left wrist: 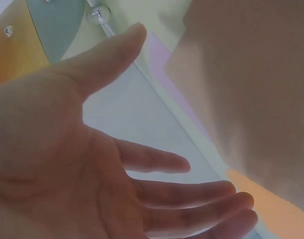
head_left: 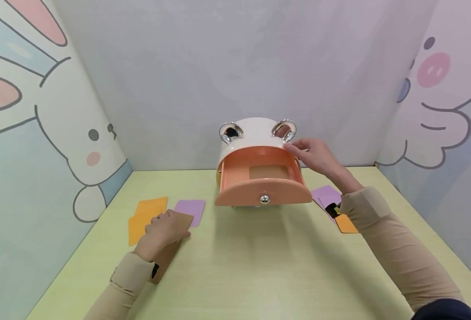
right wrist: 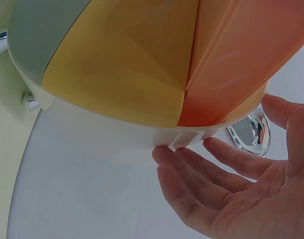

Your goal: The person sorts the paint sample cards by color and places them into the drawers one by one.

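Note:
A white round-topped mini drawer cabinet with two silver ring ears stands at the back middle. Its peach top drawer is pulled out, with a brown rectangle lying inside. My right hand rests its fingertips against the cabinet's right side, below the ear ring; the fingers are loosely bent. On the left, my left hand is over a flat brown piece on the table. In the left wrist view this hand's fingers are extended and spread, beside the brown piece.
Orange cards and a purple card lie around the left hand. More purple cards and an orange card lie under the right forearm. Yellow and grey-green drawers sit below the peach one. Walls enclose the table.

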Motion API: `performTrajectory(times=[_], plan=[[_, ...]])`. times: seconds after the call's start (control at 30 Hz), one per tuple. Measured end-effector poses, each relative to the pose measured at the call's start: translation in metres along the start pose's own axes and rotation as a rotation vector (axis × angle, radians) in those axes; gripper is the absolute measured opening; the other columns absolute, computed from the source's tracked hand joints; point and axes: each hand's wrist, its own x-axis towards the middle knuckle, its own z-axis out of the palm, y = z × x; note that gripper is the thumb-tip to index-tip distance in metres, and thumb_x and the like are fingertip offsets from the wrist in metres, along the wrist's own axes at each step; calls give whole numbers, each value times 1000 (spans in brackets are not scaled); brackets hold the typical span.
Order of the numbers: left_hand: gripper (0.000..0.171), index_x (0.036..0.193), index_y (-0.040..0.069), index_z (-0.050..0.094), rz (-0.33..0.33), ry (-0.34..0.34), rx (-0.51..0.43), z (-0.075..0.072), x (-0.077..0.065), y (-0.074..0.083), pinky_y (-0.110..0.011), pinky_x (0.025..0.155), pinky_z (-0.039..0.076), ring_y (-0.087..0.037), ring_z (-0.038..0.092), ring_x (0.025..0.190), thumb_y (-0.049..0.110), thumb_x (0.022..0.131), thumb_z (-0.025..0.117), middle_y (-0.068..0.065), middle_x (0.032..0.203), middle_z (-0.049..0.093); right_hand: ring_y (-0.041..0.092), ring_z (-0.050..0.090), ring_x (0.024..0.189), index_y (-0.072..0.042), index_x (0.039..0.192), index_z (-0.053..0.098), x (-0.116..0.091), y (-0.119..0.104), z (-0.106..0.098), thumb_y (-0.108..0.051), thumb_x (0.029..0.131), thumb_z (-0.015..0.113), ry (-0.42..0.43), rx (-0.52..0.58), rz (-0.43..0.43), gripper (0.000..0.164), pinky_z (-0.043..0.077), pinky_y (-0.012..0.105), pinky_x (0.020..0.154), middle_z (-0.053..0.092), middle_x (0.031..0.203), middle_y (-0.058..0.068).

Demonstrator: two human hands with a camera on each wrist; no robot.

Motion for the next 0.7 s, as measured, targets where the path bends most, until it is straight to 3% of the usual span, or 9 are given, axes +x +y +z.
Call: performTrajectory(times=[0.47, 0.7], plan=[[87, 131, -15, 37, -20, -52, -69, 5, 10, -5, -62, 83, 44, -45, 51, 95, 44, 77, 75, -34, 112, 53, 31, 60, 109, -6, 115, 68, 2, 2, 2, -53, 94, 53, 8, -6, -8, 54, 51, 49, 88, 69, 114, 16], [96, 139, -14, 29, -2, -76, -83, 3, 15, -10, -67, 89, 42, -54, 49, 109, 45, 78, 74, -38, 124, 49, 32, 59, 111, -6, 116, 67, 2, 3, 2, -54, 94, 53, 6, -5, 9, 55, 50, 50, 90, 68, 116, 16]])
